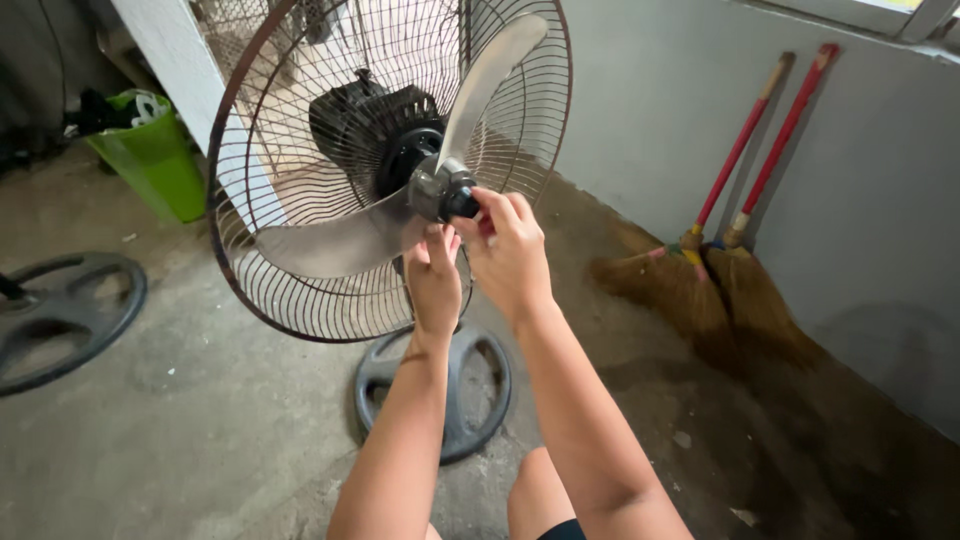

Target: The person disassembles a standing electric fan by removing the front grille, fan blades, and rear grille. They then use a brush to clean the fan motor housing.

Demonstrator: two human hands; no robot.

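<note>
fan [390, 170] on floor, front guard off, rear guard [300, 290] on | right hand [505, 250] grip pinches black cap [460, 200] at hub, frame centre | left hand [435, 280] at 7 o'clock of hub, fingers clenched on blade [340, 240] root | blade and cap not yet off | brooms [700, 290] at 3 o'clock, green bin [155, 160] at 9 o'clock

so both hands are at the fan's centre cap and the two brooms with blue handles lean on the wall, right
Not quite. In the head view the two brooms have red handles, not blue. The rest holds: the left hand and right hand are at the fan's centre cap.
</note>
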